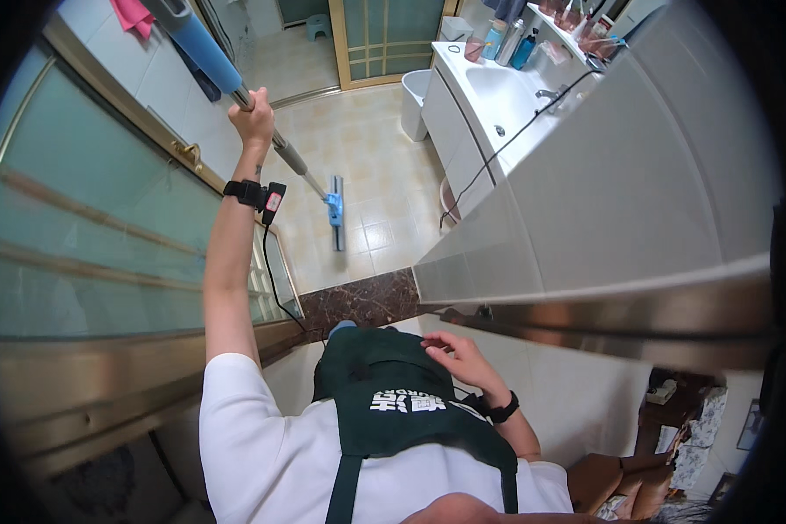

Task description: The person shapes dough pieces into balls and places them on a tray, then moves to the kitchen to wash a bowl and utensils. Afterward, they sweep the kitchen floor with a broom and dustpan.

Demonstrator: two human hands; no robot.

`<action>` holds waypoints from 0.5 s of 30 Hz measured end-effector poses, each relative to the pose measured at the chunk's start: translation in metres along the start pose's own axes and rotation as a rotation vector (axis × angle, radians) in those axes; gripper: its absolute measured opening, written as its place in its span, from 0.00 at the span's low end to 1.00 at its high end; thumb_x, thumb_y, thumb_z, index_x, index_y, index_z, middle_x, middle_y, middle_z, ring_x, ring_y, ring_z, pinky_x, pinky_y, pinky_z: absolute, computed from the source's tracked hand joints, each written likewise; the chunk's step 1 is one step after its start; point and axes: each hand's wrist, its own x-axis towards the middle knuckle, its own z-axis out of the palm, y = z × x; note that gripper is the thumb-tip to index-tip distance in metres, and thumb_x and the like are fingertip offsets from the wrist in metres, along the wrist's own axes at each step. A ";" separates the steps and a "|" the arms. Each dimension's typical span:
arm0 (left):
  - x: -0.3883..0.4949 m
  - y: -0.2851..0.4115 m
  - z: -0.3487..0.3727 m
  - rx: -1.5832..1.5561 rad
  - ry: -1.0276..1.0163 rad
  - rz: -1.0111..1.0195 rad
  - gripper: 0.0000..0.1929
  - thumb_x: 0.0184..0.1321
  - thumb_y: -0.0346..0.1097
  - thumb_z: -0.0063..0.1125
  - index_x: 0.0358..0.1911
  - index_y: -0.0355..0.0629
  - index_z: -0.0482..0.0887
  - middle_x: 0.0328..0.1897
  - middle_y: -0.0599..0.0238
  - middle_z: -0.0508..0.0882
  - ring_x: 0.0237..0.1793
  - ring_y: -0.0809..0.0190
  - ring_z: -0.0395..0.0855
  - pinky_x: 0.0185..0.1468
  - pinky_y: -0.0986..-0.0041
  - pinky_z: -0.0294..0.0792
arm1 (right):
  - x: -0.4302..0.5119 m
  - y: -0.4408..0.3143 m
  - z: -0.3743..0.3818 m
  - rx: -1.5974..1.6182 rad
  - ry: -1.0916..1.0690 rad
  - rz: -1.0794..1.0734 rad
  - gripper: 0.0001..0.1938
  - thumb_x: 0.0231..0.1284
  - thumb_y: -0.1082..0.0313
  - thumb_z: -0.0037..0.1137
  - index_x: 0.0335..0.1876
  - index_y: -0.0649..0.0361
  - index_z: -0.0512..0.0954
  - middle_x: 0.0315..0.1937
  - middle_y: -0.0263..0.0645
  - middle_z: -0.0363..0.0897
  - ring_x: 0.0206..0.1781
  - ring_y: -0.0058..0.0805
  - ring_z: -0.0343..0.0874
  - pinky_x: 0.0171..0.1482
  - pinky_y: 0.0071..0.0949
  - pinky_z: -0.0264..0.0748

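Observation:
My left hand point(253, 118) grips the metal pole of a floor mop point(290, 157), just below its light-blue upper sleeve. The pole slants down to a narrow mop head point(337, 213) with a blue joint, which rests on the tiled bathroom floor point(373, 150). My right hand point(460, 359) hangs beside my dark green apron point(393, 367), fingers slightly bent and apart, with nothing in it. A black strap with a small device is on my left wrist, and a black band is on my right wrist.
A dark marble threshold point(360, 298) lies before my feet. A glass door point(105, 196) with a metal frame stands on the left, a tiled wall point(602, 177) on the right. Beyond are a white bin point(414, 105), a washbasin point(511, 92) with bottles, and a hanging black cord point(491, 159).

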 end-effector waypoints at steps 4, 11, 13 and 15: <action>-0.056 0.061 -0.013 -0.121 0.026 -0.017 0.18 0.57 0.28 0.55 0.12 0.45 0.64 0.11 0.76 0.66 0.10 0.75 0.63 0.14 0.79 0.55 | -0.070 0.030 0.004 0.009 0.112 0.012 0.15 0.63 0.64 0.54 0.51 0.63 0.75 0.40 0.40 0.82 0.40 0.24 0.79 0.42 0.23 0.74; -0.198 0.171 -0.061 -0.153 -0.098 -0.056 0.19 0.57 0.27 0.56 0.12 0.47 0.64 0.09 0.74 0.64 0.09 0.74 0.60 0.14 0.79 0.51 | -0.220 0.097 0.024 0.029 0.377 0.132 0.14 0.63 0.63 0.54 0.49 0.62 0.76 0.39 0.39 0.82 0.41 0.23 0.80 0.43 0.24 0.74; -0.245 0.186 -0.072 -0.218 -0.211 -0.132 0.20 0.57 0.26 0.55 0.11 0.48 0.61 0.09 0.75 0.62 0.09 0.75 0.57 0.14 0.79 0.48 | -0.262 0.113 0.033 0.003 0.419 0.187 0.14 0.63 0.62 0.55 0.49 0.63 0.76 0.38 0.38 0.82 0.41 0.23 0.80 0.43 0.23 0.74; -0.295 0.210 -0.073 -0.253 -0.349 -0.195 0.21 0.57 0.25 0.54 0.11 0.49 0.59 0.09 0.75 0.62 0.09 0.75 0.56 0.14 0.79 0.46 | -0.309 0.132 0.036 -0.047 0.443 0.243 0.15 0.62 0.62 0.55 0.49 0.63 0.76 0.37 0.38 0.82 0.40 0.23 0.80 0.43 0.23 0.74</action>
